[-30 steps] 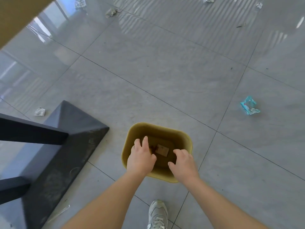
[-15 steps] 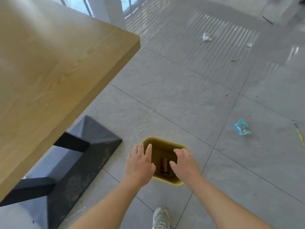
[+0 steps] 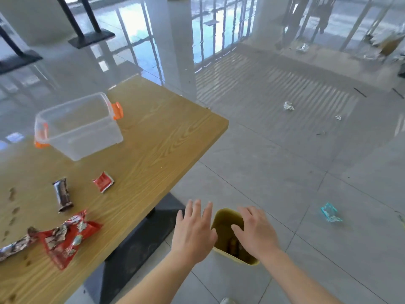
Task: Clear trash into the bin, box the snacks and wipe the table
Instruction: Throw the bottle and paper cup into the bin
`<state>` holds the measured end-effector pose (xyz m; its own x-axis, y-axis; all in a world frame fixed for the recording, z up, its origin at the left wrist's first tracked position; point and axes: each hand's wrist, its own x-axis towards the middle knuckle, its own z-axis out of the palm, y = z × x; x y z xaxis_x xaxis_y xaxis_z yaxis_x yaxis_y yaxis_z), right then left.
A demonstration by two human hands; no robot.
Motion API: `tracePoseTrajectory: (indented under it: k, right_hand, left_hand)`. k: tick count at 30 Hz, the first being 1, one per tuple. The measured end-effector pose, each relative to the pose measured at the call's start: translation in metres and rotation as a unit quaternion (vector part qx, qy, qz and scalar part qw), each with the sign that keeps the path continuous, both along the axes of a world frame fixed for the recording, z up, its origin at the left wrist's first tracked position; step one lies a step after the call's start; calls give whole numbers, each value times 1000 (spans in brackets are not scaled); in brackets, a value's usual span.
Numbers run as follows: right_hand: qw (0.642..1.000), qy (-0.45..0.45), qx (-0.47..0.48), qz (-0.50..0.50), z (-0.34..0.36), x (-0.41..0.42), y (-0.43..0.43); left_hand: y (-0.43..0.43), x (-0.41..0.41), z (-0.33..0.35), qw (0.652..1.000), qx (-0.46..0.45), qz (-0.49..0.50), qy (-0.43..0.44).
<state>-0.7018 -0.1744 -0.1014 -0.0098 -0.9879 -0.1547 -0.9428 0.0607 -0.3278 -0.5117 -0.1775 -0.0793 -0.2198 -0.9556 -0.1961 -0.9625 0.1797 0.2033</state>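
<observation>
A small yellow bin (image 3: 228,218) stands on the floor beside the table, with some trash inside. My left hand (image 3: 194,231) hovers over its left rim, fingers spread and empty. Above the right rim is my right hand (image 3: 255,232), also spread and empty. On the wooden table (image 3: 166,137) stands a clear plastic box (image 3: 81,126) with orange latches and nothing in it. In front of it lie a small red packet (image 3: 103,181), a dark brown snack bar (image 3: 62,194), a large red snack bag (image 3: 65,238) and a brown wrapper (image 3: 15,246) at the left edge. Brown stains mark the table's near-left part.
The table's black base (image 3: 140,242) sits left of the bin. A blue wrapper (image 3: 329,212) and crumpled white papers (image 3: 288,105) lie on the grey tiled floor to the right. Other black table bases (image 3: 92,38) stand far back left. My shoe shows at the bottom edge.
The view has lifted from the floor and bin up to the table top, so the box and snacks came into sight. Both hands rose above the bin and spread their fingers.
</observation>
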Motion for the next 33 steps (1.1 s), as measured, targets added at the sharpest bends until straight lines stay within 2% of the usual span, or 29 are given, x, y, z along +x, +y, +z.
tracePoseTrajectory:
  k: [6, 12, 18, 26, 33]
  right_hand:
    - [995, -5, -60, 82, 80, 62, -7]
    - [978, -23, -102, 183, 135, 135, -9]
    - [954, -52, -116, 270, 165, 217, -4]
    - [912, -60, -132, 385, 191, 332, 21]
    - [889, -64, -128, 434, 195, 437, 50]
  left_hand:
    - [24, 55, 77, 999, -34, 16, -25]
    - [50, 123, 120, 994, -73, 80, -30]
    - [87, 193, 145, 977, -92, 184, -45]
    - [153, 296, 161, 937, -121, 325, -44]
    - [211, 401, 162, 904, -133, 403, -48]
